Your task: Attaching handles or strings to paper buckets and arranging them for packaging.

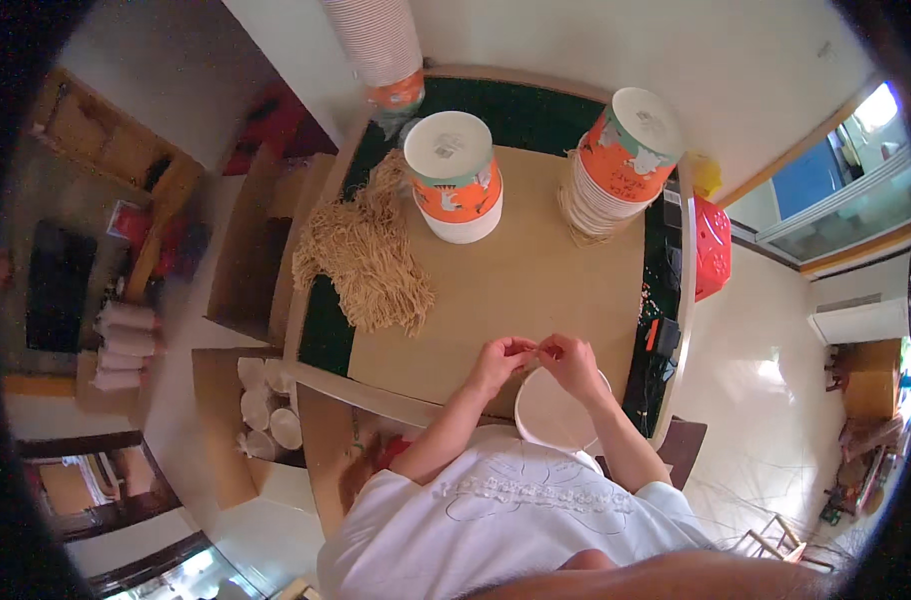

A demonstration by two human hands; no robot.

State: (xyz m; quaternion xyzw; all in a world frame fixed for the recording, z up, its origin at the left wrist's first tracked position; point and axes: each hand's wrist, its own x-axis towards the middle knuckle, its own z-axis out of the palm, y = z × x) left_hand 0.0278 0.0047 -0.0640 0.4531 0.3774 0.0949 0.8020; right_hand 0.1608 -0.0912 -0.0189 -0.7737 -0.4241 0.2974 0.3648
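My left hand (503, 362) and my right hand (574, 366) meet fingertip to fingertip at the near edge of the table. Both are closed in a pinch, and what they hold is too small to make out. Just under my right hand, a round white paper tub (554, 412) rests against my body at the table edge. A tangled heap of tan paper cords (371, 255) lies to the left. Beyond my hands stands an upside-down stack of orange, green and white paper tubs (458, 195). A second such stack (631, 150), with cords around its lower part, stands at the back right.
A sheet of brown cardboard (536, 270) covers the table's middle. A tall column of nested tubs (376, 45) rises at the back left. Left of the table, an open carton (226, 430) holds several white tubs. A red plastic basket (713, 248) sits beyond the right edge.
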